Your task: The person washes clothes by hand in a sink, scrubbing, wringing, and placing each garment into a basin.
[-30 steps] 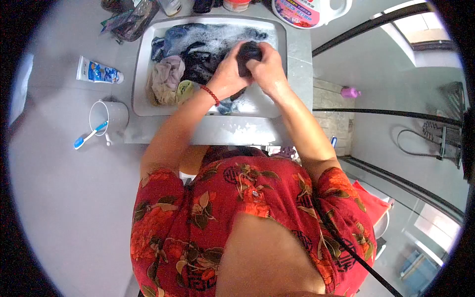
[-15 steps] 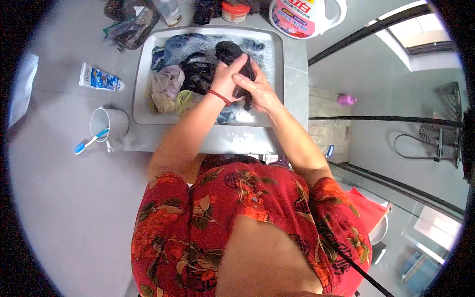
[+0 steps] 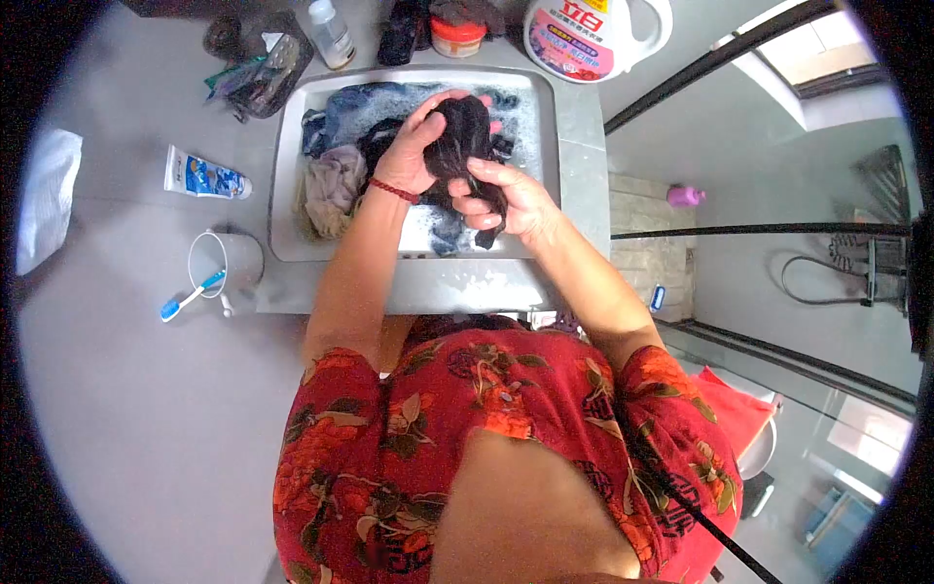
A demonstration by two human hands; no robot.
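A wet black cloth garment point(image 3: 461, 141), its exact kind unclear, is bunched between my hands above the sink. My left hand point(image 3: 413, 146), with a red braided bracelet at the wrist, grips its upper left side. Lower down on the right, my right hand point(image 3: 506, 198) has its fingers closed round the hanging end. The white rectangular sink point(image 3: 289, 175) holds sudsy water and several soaked clothes. Among them are a pale pinkish cloth point(image 3: 334, 178) at the left and a dark blue cloth point(image 3: 355, 107) at the back.
A detergent jug point(image 3: 574, 41), a red-labelled tub point(image 3: 457, 39) and a clear bottle point(image 3: 332, 39) stand behind the sink. To the left are a toothpaste tube point(image 3: 207, 177) and a white cup point(image 3: 229, 263) with a blue toothbrush point(image 3: 193, 295). A glass partition with black frames borders the right.
My hands have moved apart from their clasped position. The left shifted leftward and up along the black cloth, the right slightly lower, and the cloth now shows more openly. The view tilted slightly.
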